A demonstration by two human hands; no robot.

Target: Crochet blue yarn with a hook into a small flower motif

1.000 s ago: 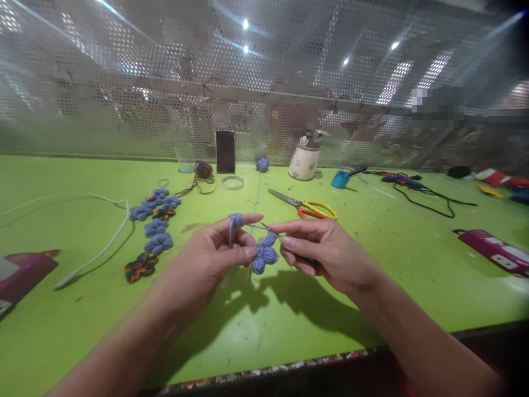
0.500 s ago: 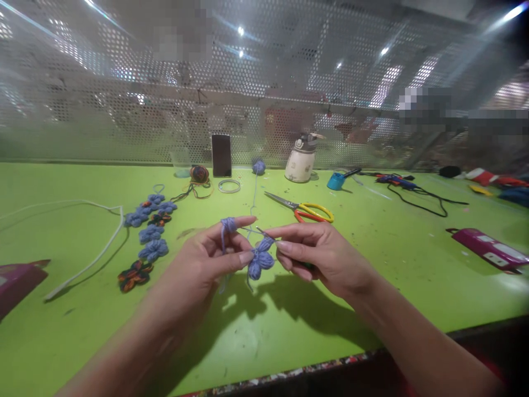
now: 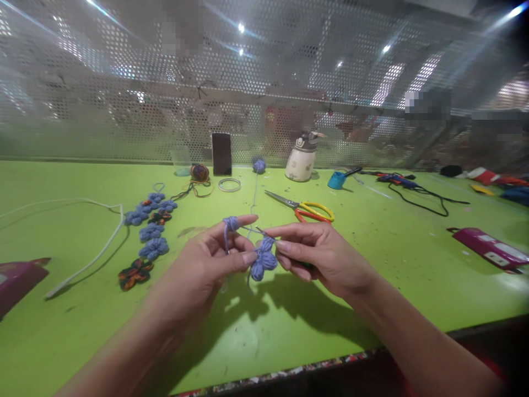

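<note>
Between my hands is a blue crochet flower [image 3: 264, 260] with puffy petals, held above the green table. My left hand [image 3: 215, 251] pinches its left edge between thumb and fingers, and blue yarn [image 3: 231, 223] is wound round the raised index finger. My right hand [image 3: 320, 248] grips a crochet hook [image 3: 260, 229], its thin metal tip at the top of the flower with yarn running to it. Most of the hook's handle is hidden in the fingers. From the work a strand leads back to a small blue yarn ball [image 3: 259, 166].
Scissors [image 3: 301, 207] lie just beyond my right hand. Several finished crochet flowers [image 3: 152, 249] lie to the left near a white cable [image 3: 99, 251]. A phone [image 3: 222, 154], a bottle [image 3: 301, 157] and a dark yarn ball [image 3: 199, 173] stand behind. A power strip [image 3: 490, 248] lies right.
The flower and my left fingers have shifted very slightly to the right, with the flower turned a little. My right hand keeps nearly the same place on the hook.
</note>
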